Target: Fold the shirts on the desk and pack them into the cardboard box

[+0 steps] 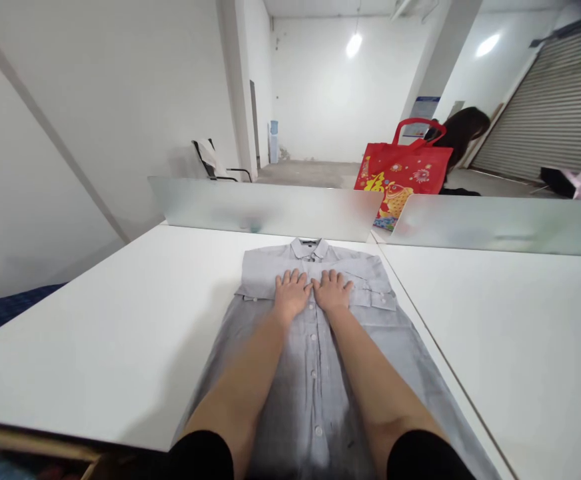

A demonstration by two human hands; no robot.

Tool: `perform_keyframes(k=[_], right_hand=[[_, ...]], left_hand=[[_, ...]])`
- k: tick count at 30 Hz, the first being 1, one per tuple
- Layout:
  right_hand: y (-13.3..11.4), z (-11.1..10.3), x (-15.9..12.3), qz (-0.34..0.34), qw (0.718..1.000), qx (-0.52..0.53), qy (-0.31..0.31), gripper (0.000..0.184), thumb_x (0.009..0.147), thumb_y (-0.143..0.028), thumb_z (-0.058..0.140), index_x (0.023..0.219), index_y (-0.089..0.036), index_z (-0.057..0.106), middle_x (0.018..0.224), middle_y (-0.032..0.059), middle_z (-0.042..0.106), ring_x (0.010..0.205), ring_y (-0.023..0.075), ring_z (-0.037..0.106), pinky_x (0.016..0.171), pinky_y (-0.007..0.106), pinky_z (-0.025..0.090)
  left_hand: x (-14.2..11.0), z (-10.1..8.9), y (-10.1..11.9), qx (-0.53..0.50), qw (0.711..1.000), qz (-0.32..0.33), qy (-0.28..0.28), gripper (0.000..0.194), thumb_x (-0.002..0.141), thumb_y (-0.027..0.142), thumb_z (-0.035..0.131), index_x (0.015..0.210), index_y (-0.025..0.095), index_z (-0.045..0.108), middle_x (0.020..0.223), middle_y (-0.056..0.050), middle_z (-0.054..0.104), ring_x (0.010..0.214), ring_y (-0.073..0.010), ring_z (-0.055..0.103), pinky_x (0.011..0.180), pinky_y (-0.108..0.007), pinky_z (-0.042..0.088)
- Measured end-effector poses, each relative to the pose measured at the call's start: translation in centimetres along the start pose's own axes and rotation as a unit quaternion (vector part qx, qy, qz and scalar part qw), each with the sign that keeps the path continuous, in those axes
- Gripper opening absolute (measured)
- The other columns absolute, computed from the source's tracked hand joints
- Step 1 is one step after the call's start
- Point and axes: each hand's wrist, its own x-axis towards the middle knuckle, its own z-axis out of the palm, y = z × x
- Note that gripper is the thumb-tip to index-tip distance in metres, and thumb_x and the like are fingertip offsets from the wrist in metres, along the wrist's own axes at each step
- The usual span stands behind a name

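A grey button-up shirt (298, 373) lies front side up on the white table (120, 313), its collar (310, 248) at the far end. Both sleeves are folded across the chest. My left hand (292, 293) rests flat on the folded sleeves, left of the button line, with fingers spread. Just beside it, my right hand (332, 291) also lies flat with fingers apart, right of the buttons. The two thumbs nearly meet over the placket. A buttoned cuff (383, 299) shows to the right. The lower shirt is partly hidden under my forearms.
Frosted partition panels (270, 207) stand along the table's far edge. A red shopping bag (410, 170) sits behind them, near a person with dark hair (465, 130). A chair (215, 160) stands beyond at the left. A seam (435, 340) runs between tabletops on the right.
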Motion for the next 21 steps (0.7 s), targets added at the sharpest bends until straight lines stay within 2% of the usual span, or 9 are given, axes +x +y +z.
perform_keyframes(k=[4, 11, 14, 17, 21], right_hand=[[0.0, 1.3, -0.5, -0.021, 1.0, -0.02, 0.0, 0.063, 0.098, -0.052, 0.021, 0.148, -0.018, 0.039, 0.155, 0.0158, 0.032, 0.142, 0.0361, 0.022, 0.11, 0.062, 0.011], [0.6, 1.2, 0.5, -0.028, 0.999, -0.019, 0.035, 0.057, 0.097, -0.053, 0.027, 0.138, -0.02, 0.049, 0.147, 0.0157, 0.043, 0.135, 0.0351, 0.032, 0.106, 0.061, 0.019], [0.7, 1.1, 1.1, -0.038, 0.996, 0.02, 0.084, 0.051, 0.099, -0.047, 0.028, 0.133, -0.019, 0.053, 0.143, 0.0168, 0.048, 0.132, 0.0317, 0.036, 0.107, 0.056, 0.022], [1.0, 1.4, 1.6, -0.077, 0.989, 0.046, 0.119, 0.049, 0.1, -0.04, 0.028, 0.136, -0.016, 0.049, 0.147, 0.0171, 0.045, 0.135, 0.0275, 0.036, 0.109, 0.051, 0.023], [1.3, 2.3, 1.9, -0.143, 0.988, 0.023, 0.057, 0.044, 0.098, -0.037, 0.034, 0.135, -0.02, 0.051, 0.147, 0.0122, 0.047, 0.136, 0.0271, 0.036, 0.109, 0.051, 0.024]], left_hand=[[-0.3, 0.5, -0.5, -0.001, 1.0, 0.003, 0.01, 0.05, 0.098, 0.048, 0.032, 0.142, 0.03, 0.048, 0.153, -0.005, 0.042, 0.143, -0.03, 0.03, 0.117, -0.054, 0.02], [0.5, 0.4, -0.8, -0.011, 1.0, 0.008, 0.021, 0.048, 0.097, 0.052, 0.033, 0.137, 0.032, 0.052, 0.15, -0.004, 0.046, 0.14, -0.0301, 0.034, 0.115, -0.058, 0.022], [0.9, 0.0, -1.4, -0.014, 0.999, -0.034, 0.025, 0.05, 0.097, 0.053, 0.03, 0.135, 0.031, 0.054, 0.15, -0.005, 0.046, 0.14, -0.032, 0.033, 0.113, -0.063, 0.021], [1.1, -0.6, -2.7, -0.006, 0.993, -0.112, 0.036, 0.05, 0.097, 0.049, 0.031, 0.135, 0.027, 0.055, 0.149, -0.009, 0.046, 0.141, -0.0342, 0.03, 0.112, -0.067, 0.019], [1.2, -1.5, -4.7, 0.0, 0.981, -0.185, 0.052, 0.048, 0.095, 0.046, 0.036, 0.133, 0.025, 0.056, 0.149, -0.01, 0.046, 0.141, -0.0371, 0.028, 0.11, -0.071, 0.018]])
